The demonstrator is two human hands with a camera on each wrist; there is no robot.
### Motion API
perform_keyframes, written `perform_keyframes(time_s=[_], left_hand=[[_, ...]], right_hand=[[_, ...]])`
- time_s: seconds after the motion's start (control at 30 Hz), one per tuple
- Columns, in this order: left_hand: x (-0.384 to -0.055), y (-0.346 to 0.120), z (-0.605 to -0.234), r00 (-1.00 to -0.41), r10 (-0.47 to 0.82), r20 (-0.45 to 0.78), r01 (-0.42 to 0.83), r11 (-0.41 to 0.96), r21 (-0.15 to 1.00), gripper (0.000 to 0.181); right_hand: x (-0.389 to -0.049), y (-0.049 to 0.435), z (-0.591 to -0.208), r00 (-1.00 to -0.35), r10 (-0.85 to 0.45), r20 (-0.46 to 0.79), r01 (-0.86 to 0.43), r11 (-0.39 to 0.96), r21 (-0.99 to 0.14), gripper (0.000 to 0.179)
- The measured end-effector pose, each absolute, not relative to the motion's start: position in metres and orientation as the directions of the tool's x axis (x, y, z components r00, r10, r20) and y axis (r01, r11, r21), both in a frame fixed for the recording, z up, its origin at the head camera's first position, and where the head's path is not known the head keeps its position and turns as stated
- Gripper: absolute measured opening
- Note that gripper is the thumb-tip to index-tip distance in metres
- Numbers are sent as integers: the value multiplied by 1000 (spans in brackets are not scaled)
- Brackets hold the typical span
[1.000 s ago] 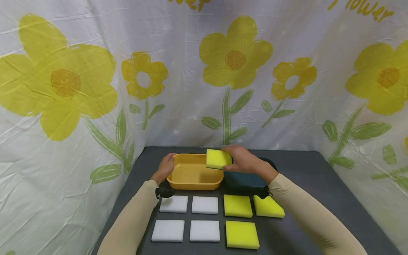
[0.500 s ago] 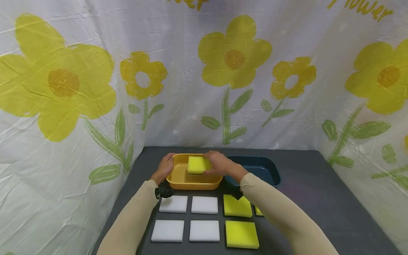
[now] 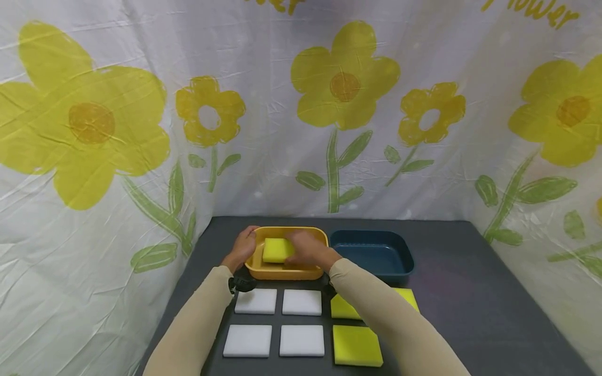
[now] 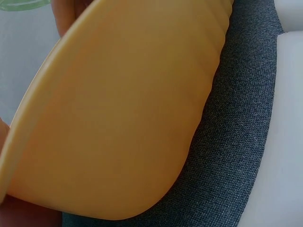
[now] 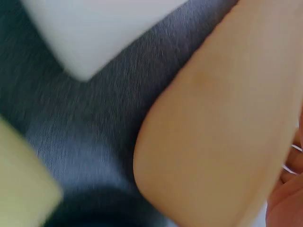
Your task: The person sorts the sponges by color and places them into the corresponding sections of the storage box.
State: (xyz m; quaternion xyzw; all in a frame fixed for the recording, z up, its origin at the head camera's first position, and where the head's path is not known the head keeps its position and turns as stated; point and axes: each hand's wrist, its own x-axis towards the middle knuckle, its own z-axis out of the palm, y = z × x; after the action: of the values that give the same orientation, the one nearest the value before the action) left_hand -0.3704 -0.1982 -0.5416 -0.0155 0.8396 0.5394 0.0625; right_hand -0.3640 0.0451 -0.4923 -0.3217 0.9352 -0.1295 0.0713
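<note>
A yellow sponge point(image 3: 276, 250) is inside the orange-yellow tray point(image 3: 284, 274), low over its floor and nearer the left end. My right hand point(image 3: 307, 247), slightly blurred, grips the sponge by its right side. At the tray's left end, my left hand point(image 3: 242, 248) holds the rim. The left wrist view is filled by the outer wall of this tray point(image 4: 118, 118), with bits of the hand at its rim. In the right wrist view, fingers point(image 5: 296, 158) show past the tray wall, and the sponge is hidden there.
To the right stands a dark blue tray point(image 3: 376, 256). In front lie several white sponges point(image 3: 302, 341) in two rows. Beside them are three yellow sponges point(image 3: 357, 345), two partly covered by the right sleeve point(image 3: 390, 313). A flower-printed curtain point(image 3: 263, 172) rises behind the dark table point(image 3: 470, 303).
My right hand has carried the yellow sponge left from above the gap between the trays and lowered it into the orange-yellow tray. The left hand has stayed on the rim.
</note>
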Motion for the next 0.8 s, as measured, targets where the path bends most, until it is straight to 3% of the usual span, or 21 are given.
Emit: perform_keyframes(time_s=[0.37,0.63,0.8], left_hand=[[-369,-198,-542,-993,44,-112,-86,400,913,49],[-369,-196,-541,-992,39,-116,-93,378,921,47],[-370,-197,-542,-991,37,-131,-109,369,923,47]], right_hand=[[-363,25,-504,-813,-576,-85,-528,790,-311,72],[-362,17,-505,-816,-570,-98,-512,791,-335,61],[-362,22,-501,-805,-585,-97,-529,782,-328,73]])
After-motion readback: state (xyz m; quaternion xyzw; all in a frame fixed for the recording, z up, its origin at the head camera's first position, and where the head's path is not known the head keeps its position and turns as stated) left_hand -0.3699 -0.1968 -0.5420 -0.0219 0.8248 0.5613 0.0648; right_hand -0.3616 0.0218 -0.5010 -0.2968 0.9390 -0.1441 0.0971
